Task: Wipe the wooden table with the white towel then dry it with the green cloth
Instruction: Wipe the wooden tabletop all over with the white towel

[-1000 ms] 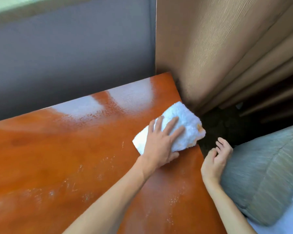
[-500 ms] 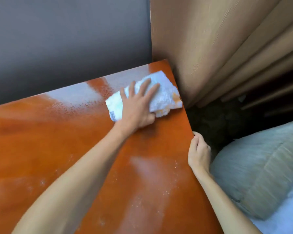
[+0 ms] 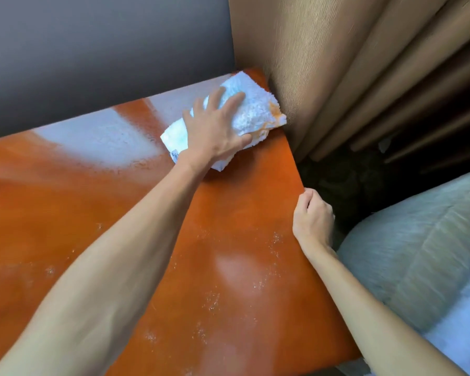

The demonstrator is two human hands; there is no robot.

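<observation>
The glossy orange-brown wooden table fills the left and middle of the head view, with white specks and wet glare on it. A folded white towel lies flat at the table's far right corner, close to the curtain. My left hand presses down on the towel, fingers spread over it. My right hand is curled on the table's right edge, fingers hooked over the rim. No green cloth is in view.
A grey wall runs behind the table. Tan pleated curtains hang at the far right corner. A grey-green cushion on pale bedding sits right of the table, across a dark gap.
My left hand has slid the towel from the table's right edge up into the far right corner. My right hand went from open beside the edge to curled on it.
</observation>
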